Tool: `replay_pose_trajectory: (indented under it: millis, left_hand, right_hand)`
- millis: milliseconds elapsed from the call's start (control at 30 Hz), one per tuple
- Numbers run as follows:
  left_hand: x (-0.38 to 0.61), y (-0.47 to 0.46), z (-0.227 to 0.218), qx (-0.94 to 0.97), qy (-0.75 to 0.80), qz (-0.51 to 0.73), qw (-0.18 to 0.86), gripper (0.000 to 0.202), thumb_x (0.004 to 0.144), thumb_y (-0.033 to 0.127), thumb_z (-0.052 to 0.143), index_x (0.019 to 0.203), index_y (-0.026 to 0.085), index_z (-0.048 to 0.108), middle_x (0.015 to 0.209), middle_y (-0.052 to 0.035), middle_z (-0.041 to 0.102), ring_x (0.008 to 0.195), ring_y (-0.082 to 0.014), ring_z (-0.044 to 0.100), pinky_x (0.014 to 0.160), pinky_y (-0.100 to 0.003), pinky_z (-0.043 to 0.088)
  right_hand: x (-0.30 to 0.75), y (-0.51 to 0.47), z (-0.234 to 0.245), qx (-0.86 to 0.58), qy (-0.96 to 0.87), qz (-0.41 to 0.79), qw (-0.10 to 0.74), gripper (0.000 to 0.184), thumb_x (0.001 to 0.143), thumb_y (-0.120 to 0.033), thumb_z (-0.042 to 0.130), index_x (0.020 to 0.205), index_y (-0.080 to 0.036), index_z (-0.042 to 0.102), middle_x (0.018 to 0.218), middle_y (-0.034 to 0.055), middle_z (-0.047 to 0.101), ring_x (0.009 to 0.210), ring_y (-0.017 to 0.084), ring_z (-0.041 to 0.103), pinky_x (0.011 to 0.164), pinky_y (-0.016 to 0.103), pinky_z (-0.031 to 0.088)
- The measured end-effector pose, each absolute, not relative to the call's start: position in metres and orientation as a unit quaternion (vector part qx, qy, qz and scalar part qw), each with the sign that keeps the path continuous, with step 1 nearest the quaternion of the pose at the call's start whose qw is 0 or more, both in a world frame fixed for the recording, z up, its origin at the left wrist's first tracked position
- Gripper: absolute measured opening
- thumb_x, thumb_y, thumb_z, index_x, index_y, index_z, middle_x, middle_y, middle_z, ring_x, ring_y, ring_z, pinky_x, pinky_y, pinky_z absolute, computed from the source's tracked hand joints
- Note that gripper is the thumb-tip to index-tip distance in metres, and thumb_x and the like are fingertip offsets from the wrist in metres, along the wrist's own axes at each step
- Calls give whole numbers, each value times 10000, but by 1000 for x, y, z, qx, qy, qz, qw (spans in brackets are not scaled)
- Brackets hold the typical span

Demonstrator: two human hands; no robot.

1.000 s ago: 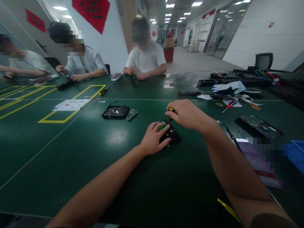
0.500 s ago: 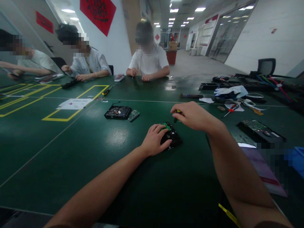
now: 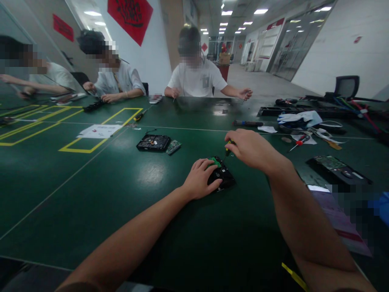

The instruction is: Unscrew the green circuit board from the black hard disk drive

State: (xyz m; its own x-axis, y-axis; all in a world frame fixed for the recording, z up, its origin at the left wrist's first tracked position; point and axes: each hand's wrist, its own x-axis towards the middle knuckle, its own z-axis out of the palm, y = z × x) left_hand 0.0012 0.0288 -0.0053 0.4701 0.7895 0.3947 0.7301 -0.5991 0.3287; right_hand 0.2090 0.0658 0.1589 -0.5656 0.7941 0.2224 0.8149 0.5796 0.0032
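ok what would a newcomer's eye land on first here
Probably the left hand, lying on a black device at the centre, and the right hand beyond it, gripping a yellow-and-black screwdriver near the device's far edge. Next, perhaps, the large red sign on the wall at upper left.

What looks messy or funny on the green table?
On the right, a white glove, a red screwdriver and some cables lie in a jumble. Also, a circuit board lies loose beside a black case, maybe taken out.
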Motion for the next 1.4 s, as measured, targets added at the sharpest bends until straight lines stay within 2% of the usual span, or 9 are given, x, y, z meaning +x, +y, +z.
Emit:
replay_pose_trajectory:
  millis: [200, 267, 367, 467, 667, 767, 967, 1233, 1400]
  left_hand:
    - [2, 27, -2, 855, 444, 263, 57, 555, 990, 560, 605, 1425, 216, 624, 1450, -124, 602, 1423, -346, 460, 1255, -575, 334]
    - [2, 27, -2, 855, 445, 260, 57, 561, 989, 561, 605, 1425, 208, 623, 1445, -128, 604, 1419, -347, 464, 1256, -570, 334]
    - [2, 28, -2, 855, 446, 257, 57, 566, 985, 569, 607, 1427, 214, 623, 1440, -128, 605, 1413, -349, 469, 1253, -577, 335]
    - [2, 28, -3, 855, 446, 259, 57, 557, 983, 568, 610, 1422, 226, 625, 1445, -122, 602, 1416, -351, 464, 1253, -589, 330]
    - [2, 29, -6, 856, 446, 256, 52, 578, 987, 571, 602, 1428, 198, 621, 1451, -130, 597, 1432, -351, 449, 1265, -571, 319]
    - [2, 29, -6, 857, 446, 255, 53, 574, 984, 570, 609, 1431, 210, 619, 1456, -126, 596, 1427, -350, 454, 1259, -582, 328]
    - [2, 29, -4, 856, 445, 260, 55, 560, 987, 570, 603, 1425, 221, 625, 1451, -124, 596, 1427, -353, 457, 1252, -586, 336]
    - [2, 28, -4, 856, 442, 263, 52, 569, 993, 563, 595, 1426, 196, 622, 1440, -131, 601, 1414, -347, 463, 1255, -561, 341]
    - [2, 28, -4, 857, 440, 263, 55, 565, 985, 564, 609, 1424, 210, 625, 1441, -129, 599, 1416, -352, 464, 1253, -572, 341]
  right_hand:
    - [201, 59, 163, -518, -846, -92, 89, 347, 999, -485, 657, 1087, -153, 704, 938, 155, 757, 833, 314, 706, 684, 375, 460]
    - [203, 61, 163, -492, -860, -83, 106, 292, 993, -454, 674, 1060, -174, 721, 974, 137, 755, 891, 305, 704, 736, 377, 477]
    - [206, 63, 161, -430, -891, -43, 139, 152, 986, -289, 680, 1077, -185, 744, 1075, 114, 744, 975, 263, 689, 864, 370, 489]
    - [205, 65, 160, -382, -911, -7, 155, 163, 974, -189, 649, 1104, -167, 745, 1111, 112, 733, 967, 230, 676, 906, 352, 485]
    - [202, 66, 156, -413, -895, -7, 168, 214, 1042, -253, 535, 1091, -135, 708, 1095, 142, 731, 997, 262, 670, 910, 387, 482]
    - [202, 66, 156, -439, -880, -20, 183, 201, 1001, -231, 573, 1134, -121, 676, 1117, 159, 716, 997, 275, 656, 911, 402, 484]
    - [203, 62, 160, -421, -891, -19, 171, 148, 991, -231, 584, 1025, -144, 699, 1053, 140, 705, 967, 259, 644, 913, 389, 490]
    - [211, 73, 154, -390, -905, -17, 168, 310, 970, -77, 490, 1159, -128, 731, 1185, 146, 735, 1089, 262, 675, 1002, 385, 486]
    - [208, 69, 155, -418, -894, -31, 158, 212, 996, -184, 569, 1144, -147, 717, 1158, 142, 734, 1061, 272, 683, 949, 388, 501]
